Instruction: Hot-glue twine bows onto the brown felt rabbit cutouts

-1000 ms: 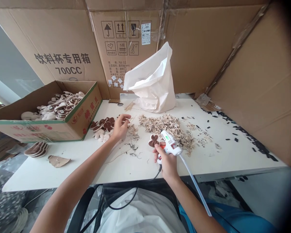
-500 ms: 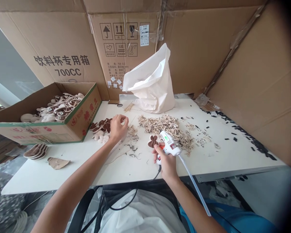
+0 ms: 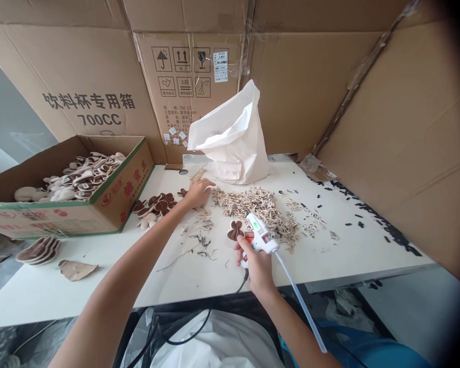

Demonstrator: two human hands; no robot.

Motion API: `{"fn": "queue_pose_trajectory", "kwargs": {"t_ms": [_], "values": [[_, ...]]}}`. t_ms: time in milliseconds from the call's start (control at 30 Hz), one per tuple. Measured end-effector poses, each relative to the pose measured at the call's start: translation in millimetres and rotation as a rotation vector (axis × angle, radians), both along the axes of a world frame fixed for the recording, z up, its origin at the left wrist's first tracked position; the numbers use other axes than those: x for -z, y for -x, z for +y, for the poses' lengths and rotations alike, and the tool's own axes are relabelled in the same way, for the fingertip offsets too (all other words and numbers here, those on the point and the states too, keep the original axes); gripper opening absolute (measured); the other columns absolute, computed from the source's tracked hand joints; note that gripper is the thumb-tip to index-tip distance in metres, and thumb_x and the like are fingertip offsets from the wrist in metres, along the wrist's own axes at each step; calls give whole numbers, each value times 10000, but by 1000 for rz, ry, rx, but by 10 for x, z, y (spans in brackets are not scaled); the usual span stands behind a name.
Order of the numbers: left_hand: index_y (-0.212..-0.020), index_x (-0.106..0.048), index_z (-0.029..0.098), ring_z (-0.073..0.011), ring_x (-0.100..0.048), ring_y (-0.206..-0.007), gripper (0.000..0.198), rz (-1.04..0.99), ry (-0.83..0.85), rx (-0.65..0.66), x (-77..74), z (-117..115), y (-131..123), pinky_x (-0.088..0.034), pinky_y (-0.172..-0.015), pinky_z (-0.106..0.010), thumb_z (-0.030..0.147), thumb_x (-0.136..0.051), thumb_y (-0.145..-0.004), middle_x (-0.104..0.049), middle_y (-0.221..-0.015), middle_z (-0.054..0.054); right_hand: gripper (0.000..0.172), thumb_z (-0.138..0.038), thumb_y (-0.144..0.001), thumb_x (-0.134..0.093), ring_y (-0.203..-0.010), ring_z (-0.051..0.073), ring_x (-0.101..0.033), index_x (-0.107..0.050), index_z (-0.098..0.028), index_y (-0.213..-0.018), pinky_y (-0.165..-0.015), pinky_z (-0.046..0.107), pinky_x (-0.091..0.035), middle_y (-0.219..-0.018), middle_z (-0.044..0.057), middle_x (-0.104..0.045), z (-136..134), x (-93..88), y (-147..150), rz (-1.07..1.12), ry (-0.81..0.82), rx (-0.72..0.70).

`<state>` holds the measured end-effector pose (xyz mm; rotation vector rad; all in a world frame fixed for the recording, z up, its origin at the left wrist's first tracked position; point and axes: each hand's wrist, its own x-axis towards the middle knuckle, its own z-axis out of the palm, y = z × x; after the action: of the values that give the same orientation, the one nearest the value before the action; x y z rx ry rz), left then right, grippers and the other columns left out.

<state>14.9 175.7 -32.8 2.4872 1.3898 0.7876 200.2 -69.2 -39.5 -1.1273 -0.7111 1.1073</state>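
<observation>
My right hand (image 3: 257, 260) is wrapped around a white hot glue gun (image 3: 261, 234) with a long clear glue stick (image 3: 301, 301) trailing from its back. Between its thumb and fingers is also a small brown felt piece with rounded lobes (image 3: 235, 230). My left hand (image 3: 198, 194) is stretched over the table, fingers extended, at the left edge of a heap of small cream-coloured loops or strips (image 3: 260, 204). Nothing shows in it, though its underside is hidden. Left of its wrist lies a cluster of brown felt pieces (image 3: 161, 204) with pale ones (image 3: 147, 221) beside them.
An open carton (image 3: 118, 191) full of brown and white felt pieces stands at left. In front lie stacked felt shapes (image 3: 40, 250) and a cardboard scrap (image 3: 76, 270). A white bag (image 3: 233, 158) stands at the back. Black bits (image 3: 371, 214) are scattered right. Cardboard walls (image 3: 310, 76) surround the table.
My left hand has moved from beside the brown felt pieces towards the cream heap, its fingers straightening from a curl. The right hand keeps its hold. The view has shifted slightly.
</observation>
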Motion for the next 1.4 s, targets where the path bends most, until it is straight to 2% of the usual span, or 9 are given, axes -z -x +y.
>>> {"fn": "queue_pose_trajectory", "kwargs": {"t_ms": [233,367,533,733,933,1100,1200,1300,1400], "values": [[-1076,-742,224,-368,-613,-1190,246,26,-27,28,22,52,12,-413,-1077,-583,251,-559,-915,-742,-1125,-133,346,-438,-781,-844,-401,103,-525,-637,-201,-926,-401,242,-447,-664,-13,-684,-1,4,-2,-5,11,6],[-923,-773,234,-360,-667,-1075,188,1,-21,61,-11,8,107,-418,-1067,-563,275,-592,-896,-760,-998,-128,325,-422,-781,-839,-408,105,-527,-639,-206,-920,-400,238,-434,-662,-18,-683,-2,-6,-2,-6,1,7],[-854,-757,228,-351,-670,-1044,197,61,-36,64,-81,-64,153,-420,-1052,-549,286,-572,-892,-751,-994,-130,309,-398,-788,-835,-413,103,-523,-634,-203,-918,-407,233,-428,-663,-16,-682,-9,-33,6,5,3,9],[-815,-658,213,-338,-650,-1038,198,100,-55,27,-93,-196,195,-433,-988,-515,230,-502,-935,-729,-997,-143,352,-429,-766,-859,-409,100,-516,-630,-204,-913,-398,228,-421,-659,-13,-679,-4,-29,7,18,4,4],[-933,-619,200,-302,-628,-1011,171,-11,-1,-40,-176,-488,324,-484,-893,-461,279,-477,-986,-698,-1052,-137,345,-422,-780,-855,-421,101,-517,-609,-216,-905,-401,224,-434,-667,-16,-684,1,-11,5,15,-15,2],[-1024,-598,214,-222,-647,-965,190,-317,180,101,-325,-961,302,-516,-780,-341,381,-507,-1028,-694,-1092,-87,310,-405,-810,-834,-421,96,-519,-618,-208,-913,-404,218,-430,-673,-14,-692,2,3,0,8,-14,-4],[-1026,-588,209,-187,-635,-884,201,-453,240,199,-363,-1195,212,-531,-765,-316,401,-530,-1030,-673,-1010,-71,319,-403,-805,-839,-421,97,-521,-618,-210,-928,-401,215,-423,-673,-13,-698,1,10,-2,10,-9,-2],[-1013,-587,198,-180,-645,-890,192,-547,281,218,-345,-1293,147,-551,-790,-312,388,-556,-1016,-662,-995,-72,328,-406,-796,-845,-430,99,-525,-615,-210,-923,-405,214,-425,-669,-10,-698,1,13,0,12,-5,3],[-948,-601,198,-178,-645,-856,143,-470,235,187,-309,-1286,168,-536,-758,-304,335,-584,-983,-683,-949,-59,338,-422,-790,-851,-431,99,-527,-626,-205,-917,-399,214,-427,-664,-7,-693,6,25,0,-7,-11,10]]}}
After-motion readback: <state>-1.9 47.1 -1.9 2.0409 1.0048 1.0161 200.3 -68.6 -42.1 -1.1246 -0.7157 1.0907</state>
